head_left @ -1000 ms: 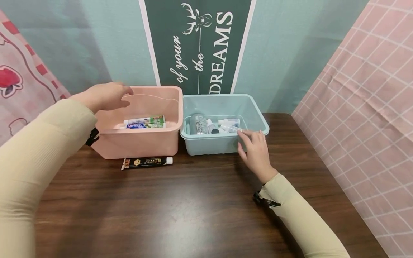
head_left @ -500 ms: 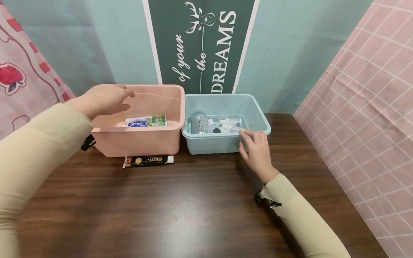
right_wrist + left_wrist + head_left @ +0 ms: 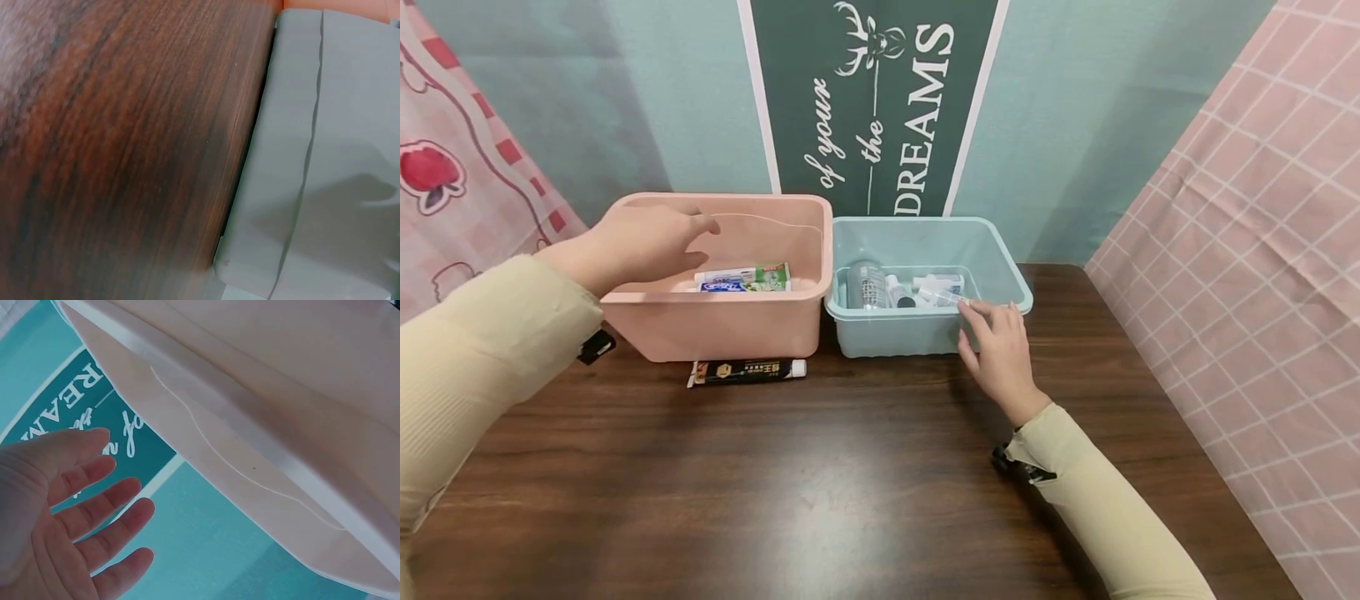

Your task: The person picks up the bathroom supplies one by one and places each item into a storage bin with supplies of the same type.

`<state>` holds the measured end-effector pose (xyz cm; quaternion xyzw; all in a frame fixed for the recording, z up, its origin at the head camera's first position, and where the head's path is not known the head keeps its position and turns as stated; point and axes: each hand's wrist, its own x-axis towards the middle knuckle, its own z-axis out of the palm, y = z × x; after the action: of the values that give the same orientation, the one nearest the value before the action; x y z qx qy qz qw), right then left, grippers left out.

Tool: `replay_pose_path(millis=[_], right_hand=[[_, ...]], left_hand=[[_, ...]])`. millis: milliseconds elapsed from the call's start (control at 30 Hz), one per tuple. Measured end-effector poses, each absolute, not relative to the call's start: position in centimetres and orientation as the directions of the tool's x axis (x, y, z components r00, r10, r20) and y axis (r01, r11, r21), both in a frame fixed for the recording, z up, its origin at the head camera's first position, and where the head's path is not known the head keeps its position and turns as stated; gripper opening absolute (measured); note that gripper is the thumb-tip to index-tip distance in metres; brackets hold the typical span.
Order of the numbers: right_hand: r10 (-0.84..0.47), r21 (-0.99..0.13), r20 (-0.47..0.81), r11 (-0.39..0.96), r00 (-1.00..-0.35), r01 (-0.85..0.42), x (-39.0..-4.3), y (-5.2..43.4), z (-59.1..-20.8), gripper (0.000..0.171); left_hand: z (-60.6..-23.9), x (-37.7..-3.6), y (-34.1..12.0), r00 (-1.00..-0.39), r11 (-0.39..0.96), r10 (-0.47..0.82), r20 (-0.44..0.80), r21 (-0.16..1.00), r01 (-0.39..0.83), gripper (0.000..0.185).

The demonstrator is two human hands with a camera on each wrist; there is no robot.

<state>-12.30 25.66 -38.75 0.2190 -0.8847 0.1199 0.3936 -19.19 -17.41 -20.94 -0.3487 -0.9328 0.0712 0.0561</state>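
Note:
My left hand (image 3: pixel 638 243) is held over the left part of the pink bin (image 3: pixel 715 329), fingers spread and holding nothing; the left wrist view shows its open palm (image 3: pixel 69 531) beside the bin's wall (image 3: pixel 231 437). Toothpaste tubes (image 3: pixel 745 286) lie inside the pink bin. A black toothpaste tube (image 3: pixel 747 372) with a white cap lies on the table before it. My right hand (image 3: pixel 1000 354) has loosely bent fingers at the front rim of the light blue bin (image 3: pixel 902 335). Near its fingertips, inside, lies a clear item (image 3: pixel 946 297); contact cannot be told.
Inside the blue bin are a grey see-through bottle (image 3: pixel 867 286) and several small bottles (image 3: pixel 897 292). Both bins stand side by side at the back of the dark wooden table (image 3: pixel 820 483), before a teal cloth (image 3: pixel 1075 108). A pink checked cloth (image 3: pixel 1232 275) borders the right.
The view has shifted slightly. My left hand has moved slightly left and down over the pink bin. My right hand stays at the blue bin's rim.

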Motion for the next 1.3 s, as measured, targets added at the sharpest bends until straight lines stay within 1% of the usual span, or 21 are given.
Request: replay_pose_path(millis=[233, 433, 567, 667, 833, 1067, 1300], right_hand=[[-0.297, -0.04, 0.743, 0.875, -0.6, -0.482, -12.4, 25.6, -38.8, 0.038], [-0.289, -0.047, 0.746, 0.876, -0.601, -0.48, -12.5, 25.6, -38.9, 0.038], [-0.283, -0.056, 0.746, 0.875, -0.603, -0.48, -12.4, 25.6, -38.9, 0.038], [-0.285, -0.056, 0.744, 0.875, -0.605, -0.481, -12.4, 25.6, -38.8, 0.038], [-0.285, -0.056, 0.743, 0.875, -0.606, -0.481, -12.4, 25.6, -38.8, 0.039], [-0.286, -0.057, 0.743, 0.874, -0.605, -0.483, -12.4, 25.6, -38.8, 0.038], [-0.282, -0.061, 0.744, 0.874, -0.605, -0.482, -12.4, 25.6, -38.8, 0.039]], left_hand=[[-20.8, -18.2, -17.9, -0.747, 0.749, 0.661, 0.069, -0.124, 0.651, 0.035], [-20.5, -17.3, -18.4, -0.802, 0.799, 0.597, 0.01, -0.098, 0.594, 0.038], [-20.3, -16.8, -18.5, -0.815, 0.811, 0.58, -0.011, -0.088, 0.578, 0.04], [-20.4, -16.4, -18.6, -0.81, 0.808, 0.586, -0.003, -0.075, 0.585, 0.04], [-20.8, -15.7, -18.9, -0.792, 0.793, 0.609, 0.049, -0.071, 0.605, 0.038], [-21.4, -14.9, -19.1, -0.738, 0.745, 0.666, 0.108, -0.041, 0.666, 0.037], [-22.0, -14.3, -19.2, -0.729, 0.738, 0.672, 0.129, -0.033, 0.675, 0.034]])
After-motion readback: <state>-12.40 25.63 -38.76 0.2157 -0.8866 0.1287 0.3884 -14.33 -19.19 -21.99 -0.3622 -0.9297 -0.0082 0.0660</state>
